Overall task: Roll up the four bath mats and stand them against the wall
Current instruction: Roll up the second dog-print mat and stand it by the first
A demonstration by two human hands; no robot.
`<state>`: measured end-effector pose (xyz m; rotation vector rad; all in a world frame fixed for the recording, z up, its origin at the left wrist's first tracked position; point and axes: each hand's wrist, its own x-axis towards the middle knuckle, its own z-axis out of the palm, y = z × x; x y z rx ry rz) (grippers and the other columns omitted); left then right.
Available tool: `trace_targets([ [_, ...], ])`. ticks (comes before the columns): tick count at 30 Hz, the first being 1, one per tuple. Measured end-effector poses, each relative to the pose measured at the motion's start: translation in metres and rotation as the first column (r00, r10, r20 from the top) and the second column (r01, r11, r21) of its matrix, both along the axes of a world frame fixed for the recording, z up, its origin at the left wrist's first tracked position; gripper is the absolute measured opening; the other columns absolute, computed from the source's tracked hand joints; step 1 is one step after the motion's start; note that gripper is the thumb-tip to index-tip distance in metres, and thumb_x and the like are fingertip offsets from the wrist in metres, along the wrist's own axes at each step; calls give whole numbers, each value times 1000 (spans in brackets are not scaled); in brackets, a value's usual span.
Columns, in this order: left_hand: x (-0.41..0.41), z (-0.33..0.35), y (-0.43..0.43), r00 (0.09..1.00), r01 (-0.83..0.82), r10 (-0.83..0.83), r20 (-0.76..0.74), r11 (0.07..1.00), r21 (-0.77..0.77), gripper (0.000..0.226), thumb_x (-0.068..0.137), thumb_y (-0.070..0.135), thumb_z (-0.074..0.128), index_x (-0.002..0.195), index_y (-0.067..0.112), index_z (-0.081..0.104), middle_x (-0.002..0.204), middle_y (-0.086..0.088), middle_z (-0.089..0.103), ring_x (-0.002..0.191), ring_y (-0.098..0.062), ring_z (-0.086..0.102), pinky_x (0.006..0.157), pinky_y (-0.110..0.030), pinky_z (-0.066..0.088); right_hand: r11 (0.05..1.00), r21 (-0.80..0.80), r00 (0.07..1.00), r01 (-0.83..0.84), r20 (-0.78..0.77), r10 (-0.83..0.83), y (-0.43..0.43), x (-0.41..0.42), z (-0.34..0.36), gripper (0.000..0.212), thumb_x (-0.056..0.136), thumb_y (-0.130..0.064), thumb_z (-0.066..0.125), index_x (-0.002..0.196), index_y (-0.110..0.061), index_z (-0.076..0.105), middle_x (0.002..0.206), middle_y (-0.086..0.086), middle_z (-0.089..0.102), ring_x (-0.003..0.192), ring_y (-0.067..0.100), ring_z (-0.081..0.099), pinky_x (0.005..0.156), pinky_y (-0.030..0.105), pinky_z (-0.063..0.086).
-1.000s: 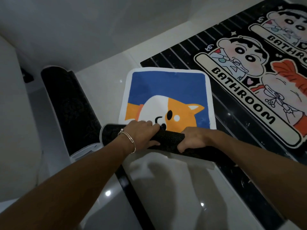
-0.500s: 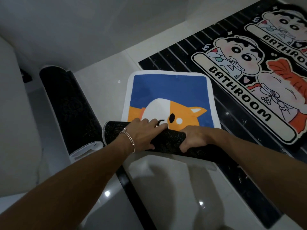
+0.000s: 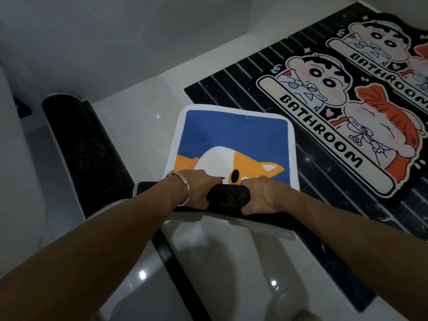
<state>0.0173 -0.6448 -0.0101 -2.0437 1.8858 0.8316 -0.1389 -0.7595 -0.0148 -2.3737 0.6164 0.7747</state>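
Note:
A blue bath mat (image 3: pixel 234 137) with an orange and white dog lies on the floor, its near end rolled into a black dotted roll (image 3: pixel 228 196). My left hand (image 3: pixel 196 189), with a bracelet on the wrist, and my right hand (image 3: pixel 262 195) both press and grip this roll side by side. A finished black rolled mat (image 3: pixel 81 147) lies at the left beside the wall. Two flat cartoon "BATHROOM" mats lie at the right, a nearer mat (image 3: pixel 342 126) and a farther mat (image 3: pixel 389 45).
The floor is glossy white tile (image 3: pixel 231 262) with a black striped marble panel (image 3: pixel 243 84) under the cartoon mats. A white wall (image 3: pixel 115 42) runs along the back. A pale rounded fixture (image 3: pixel 14 170) stands at the far left.
The roll has advanced up the blue mat and now covers more of the dog picture. Both hands moved forward with it and closer together.

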Motion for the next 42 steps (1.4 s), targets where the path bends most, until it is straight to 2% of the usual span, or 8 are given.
trace_targets([
  [7,-12,-4,-6,947,99,-38,318,979,-178,76,76,47,68,137,26,28,119,-5,55,104,-30,58,69,-35,38,984,74,986,163,4,-164,-10,-14,-2,22,76,-36,67,82,-28,47,88,-2,60,79,15,57,66,27,47],
  [14,-21,-1,-18,1000,-25,25,-16,1000,-12,47,79,35,66,120,21,47,110,-6,63,99,-27,60,72,-29,41,971,-239,995,-4,96,28,-3,-33,-9,59,71,-59,66,111,-24,40,101,-4,57,84,19,53,71,35,47],
  [18,-25,-2,-13,979,111,-82,185,981,-156,59,82,39,58,134,25,34,116,-3,56,103,-28,57,78,-35,41,993,38,994,112,15,-112,-14,-28,-5,40,73,-43,72,101,-28,49,96,-5,60,84,15,56,74,32,49],
  [22,-29,-10,-8,928,243,-172,330,951,-188,79,77,41,64,142,25,21,119,-4,49,104,-29,56,67,-35,40,960,229,985,163,-92,-146,-24,-24,0,31,69,-40,77,89,-34,55,92,-10,64,88,13,62,75,26,50],
  [28,-27,-13,-11,994,53,-40,104,991,-123,54,79,36,63,125,21,39,111,-9,60,98,-29,57,66,-29,35,983,-182,1000,-16,9,18,-12,-35,-3,80,63,-60,74,126,-26,38,115,-3,57,103,22,55,80,37,46],
  [30,-22,-12,-11,996,42,-32,84,993,-114,56,78,38,65,126,21,40,109,-10,61,96,-29,57,66,-29,39,975,-221,998,-24,46,35,-11,-36,-6,80,64,-59,73,128,-27,36,120,-2,56,106,25,56,84,40,47],
  [37,-22,-15,-7,950,245,-193,247,949,-199,87,78,39,61,148,33,9,126,-2,47,106,-28,55,76,-35,45,968,188,986,167,-52,-160,-21,-42,-1,39,68,-37,79,95,-32,51,84,-15,58,85,11,58,62,17,42],
  [42,-33,-20,-9,968,191,-161,191,970,-151,69,78,39,65,136,27,29,116,-6,55,101,-29,56,71,-34,43,982,131,986,135,-114,-120,-17,-50,1,53,66,-45,79,108,-32,50,101,-8,61,95,15,58,73,27,46],
])
